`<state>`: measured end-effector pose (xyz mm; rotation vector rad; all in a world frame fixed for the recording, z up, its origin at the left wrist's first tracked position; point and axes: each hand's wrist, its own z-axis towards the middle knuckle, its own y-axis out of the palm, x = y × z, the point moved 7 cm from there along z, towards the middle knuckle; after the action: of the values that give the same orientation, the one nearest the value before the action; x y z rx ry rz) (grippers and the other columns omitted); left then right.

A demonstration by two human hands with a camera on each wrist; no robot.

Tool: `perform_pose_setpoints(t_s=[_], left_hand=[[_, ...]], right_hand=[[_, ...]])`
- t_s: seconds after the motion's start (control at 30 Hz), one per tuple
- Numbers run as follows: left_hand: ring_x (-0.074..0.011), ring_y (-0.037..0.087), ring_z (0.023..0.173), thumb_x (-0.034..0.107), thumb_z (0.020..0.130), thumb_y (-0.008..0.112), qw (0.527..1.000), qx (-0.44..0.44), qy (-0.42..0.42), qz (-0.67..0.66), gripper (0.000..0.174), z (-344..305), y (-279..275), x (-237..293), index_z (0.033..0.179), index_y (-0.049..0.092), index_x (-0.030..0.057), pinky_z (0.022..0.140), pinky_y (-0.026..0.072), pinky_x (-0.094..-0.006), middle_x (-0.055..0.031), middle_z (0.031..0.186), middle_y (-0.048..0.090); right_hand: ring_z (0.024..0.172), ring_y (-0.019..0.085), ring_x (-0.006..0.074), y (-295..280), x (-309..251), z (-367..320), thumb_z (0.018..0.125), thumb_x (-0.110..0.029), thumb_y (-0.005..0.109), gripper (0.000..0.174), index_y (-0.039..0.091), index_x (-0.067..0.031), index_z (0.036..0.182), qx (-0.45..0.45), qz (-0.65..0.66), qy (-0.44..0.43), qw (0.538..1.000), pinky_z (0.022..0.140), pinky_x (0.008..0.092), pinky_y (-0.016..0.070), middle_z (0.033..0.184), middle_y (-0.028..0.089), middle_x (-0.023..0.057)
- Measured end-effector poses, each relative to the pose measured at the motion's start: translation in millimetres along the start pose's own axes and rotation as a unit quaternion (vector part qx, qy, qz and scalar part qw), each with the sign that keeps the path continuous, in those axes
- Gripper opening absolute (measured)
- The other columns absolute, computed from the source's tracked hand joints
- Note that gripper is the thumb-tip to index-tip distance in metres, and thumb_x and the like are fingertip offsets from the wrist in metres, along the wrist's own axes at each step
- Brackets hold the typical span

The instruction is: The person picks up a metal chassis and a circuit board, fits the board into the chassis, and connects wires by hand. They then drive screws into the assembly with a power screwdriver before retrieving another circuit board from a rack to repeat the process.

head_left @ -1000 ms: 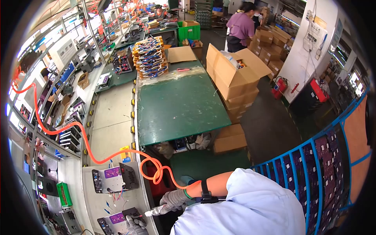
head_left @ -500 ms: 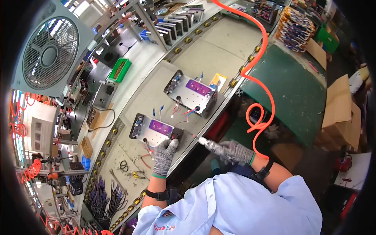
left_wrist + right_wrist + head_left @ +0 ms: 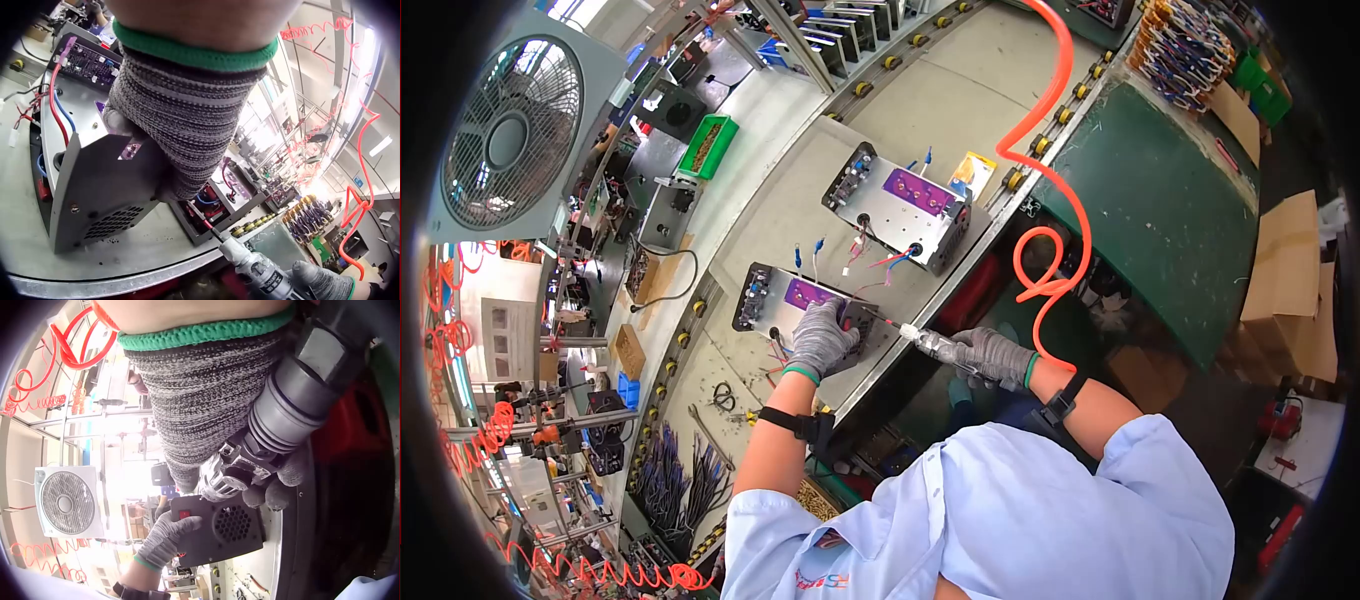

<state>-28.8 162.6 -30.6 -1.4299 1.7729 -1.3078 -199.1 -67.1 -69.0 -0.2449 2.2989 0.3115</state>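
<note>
My left hand (image 3: 822,338), in a grey knitted glove, grips the black end panel (image 3: 103,181) of the nearer metal chassis (image 3: 776,290). That panel has a vent grille and, in the right wrist view, a red switch (image 3: 184,514). In my gloved right hand (image 3: 997,357) is a pneumatic screwdriver (image 3: 261,270), fingers curled round its body. Its thin bit (image 3: 880,318) points at the end panel, the tip close beside my left fingers in the head view. An orange air hose (image 3: 1055,345) runs up from near my right wrist.
Farther along the bench (image 3: 730,350) sits a second chassis (image 3: 897,210) with loose wires. A yellow packet (image 3: 973,172) lies beyond it. Pliers, cable bundles (image 3: 670,470) and a green bin (image 3: 709,147) are on the left. A green-topped table (image 3: 1150,220) stands at right.
The head view has swung down from the aisle to the bench. The screwdriver has come up to the nearer chassis, its bit now beside the end panel. My left hand has shifted farther over the panel.
</note>
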Motion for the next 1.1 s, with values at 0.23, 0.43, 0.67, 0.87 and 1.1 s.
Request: perform_pose_setpoints(t_s=[0.23, 0.43, 0.67, 0.87, 1.1], left_hand=[[-0.0359, 0.064, 0.104, 0.024, 0.072, 0.076, 0.999, 0.024, -0.004, -0.030, 0.054, -2, -2, 0, 0.122, 0.066, 0.0086, 0.093, 0.0514, -0.0437, -0.0197, 0.107, 0.068], [-0.0368, 0.060, 0.110, 0.024, 0.071, 0.076, 0.998, 0.027, 0.004, -0.055, 0.054, -5, -5, 9, 0.121, 0.064, 0.0067, 0.097, 0.0488, -0.0437, -0.0208, 0.112, 0.064], [-0.0383, 0.061, 0.107, 0.025, 0.074, 0.074, 0.987, 0.094, 0.066, -0.109, 0.041, -7, 3, -9, 0.109, 0.067, 0.0042, 0.091, 0.0495, -0.0450, -0.0203, 0.110, 0.066], [-0.0264, 0.067, 0.087, 0.031, 0.078, 0.075, 0.977, 0.170, 0.131, -0.010, 0.043, -1, 14, -13, 0.108, 0.065, 0.0024, 0.075, 0.0545, -0.0357, -0.0133, 0.099, 0.070], [-0.0370, 0.064, 0.099, 0.052, 0.072, 0.081, 0.923, 0.250, 0.254, 0.143, 0.074, -4, 4, -10, 0.123, 0.061, 0.0012, 0.091, 0.0517, -0.0416, -0.0207, 0.111, 0.068]], right_hand=[[0.057, 0.055, 0.0121, -3, -8, -1, 0.088, -0.059, 0.063, 0.055, 0.064, -0.0052, 0.098, 0.003, -0.018, 0.013, 1.000, 0.049, 0.0297, 0.0439, 0.070, 0.058, 0.0030], [0.057, 0.054, 0.0132, -7, -19, 1, 0.089, -0.056, 0.063, 0.053, 0.065, -0.0048, 0.103, -0.003, -0.062, -0.015, 0.998, 0.049, 0.0325, 0.0441, 0.072, 0.059, 0.0036], [0.054, 0.055, 0.0186, 1, -13, 5, 0.062, -0.095, 0.056, 0.085, 0.057, -0.0098, 0.066, 0.061, -0.063, 0.050, 0.995, 0.051, 0.0345, 0.0481, 0.064, 0.055, 0.0045], [0.050, 0.055, 0.0198, -6, -20, -34, 0.070, -0.091, 0.053, 0.084, 0.056, -0.0076, 0.068, 0.023, -0.080, 0.021, 0.996, 0.045, 0.0340, 0.0444, 0.062, 0.054, 0.0070], [0.062, 0.064, 0.0270, -35, 34, -56, 0.077, -0.082, 0.055, 0.082, 0.066, -0.0007, 0.081, 0.038, -0.161, -0.003, 0.986, 0.060, 0.0416, 0.0535, 0.072, 0.064, 0.0149]])
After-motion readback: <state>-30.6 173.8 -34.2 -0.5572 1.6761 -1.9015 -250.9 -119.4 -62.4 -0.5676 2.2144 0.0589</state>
